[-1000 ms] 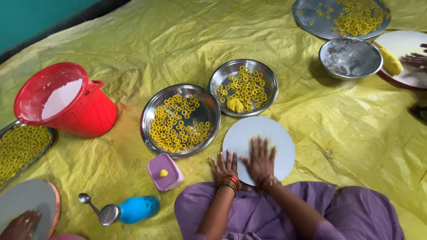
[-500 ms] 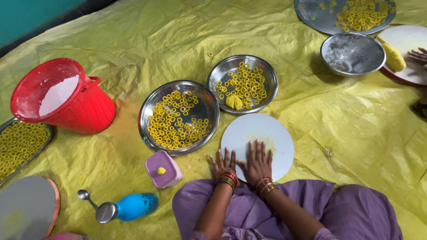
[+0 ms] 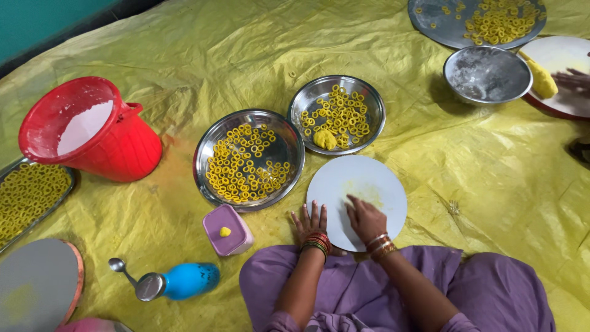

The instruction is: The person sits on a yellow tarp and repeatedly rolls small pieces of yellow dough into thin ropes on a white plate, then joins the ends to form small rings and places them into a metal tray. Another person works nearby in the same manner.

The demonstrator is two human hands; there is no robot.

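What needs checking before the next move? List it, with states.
1. Right hand on the white round board: ok.
2. Left hand at the board's near left edge: ok.
3. Dough piece under the right palm: cannot tell, hidden.
4. Yellow dough lump in the smaller steel plate: ok.
5. Larger steel plate beside the board, holding yellow rings: ok.
6. Small purple box by the left hand, open: ok.

Both hands rest on the round board (image 3: 359, 190) — two ring-filled plates (image 3: 249, 158) beyond it, bucket (image 3: 89, 129) far left.
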